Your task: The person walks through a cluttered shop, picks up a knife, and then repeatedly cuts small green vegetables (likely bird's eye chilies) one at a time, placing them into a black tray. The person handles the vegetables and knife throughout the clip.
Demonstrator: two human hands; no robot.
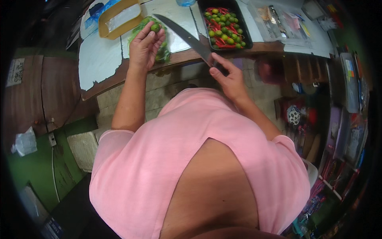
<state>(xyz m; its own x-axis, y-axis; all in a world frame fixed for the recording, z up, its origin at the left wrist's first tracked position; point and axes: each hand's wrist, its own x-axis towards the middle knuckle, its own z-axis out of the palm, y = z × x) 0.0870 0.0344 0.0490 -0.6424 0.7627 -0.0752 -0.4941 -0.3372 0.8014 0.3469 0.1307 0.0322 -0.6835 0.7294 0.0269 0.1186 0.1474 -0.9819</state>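
Between the thumb and fingers of my left hand [146, 44] is a small green citrus fruit [155, 28]. It is held above a clear plastic bag of green fruit [163, 53] at the table's near edge, partly hidden by the hand. My right hand [228, 73] grips a large knife [186, 37] near the base of its blade. The long dark blade slants up and left, its tip close to the held fruit but apart from it. Right of the knife sits a black tray [250, 38] with several green citrus fruits [223, 19] and red chillies [219, 47].
A yellow plastic tub [103, 27] with a clear packet stands at the back left, beside blue plastic [97, 18]. A clear bin [273, 35] of small items lies right of the tray. The white-topped table [100, 64] has a peeling brown near edge.
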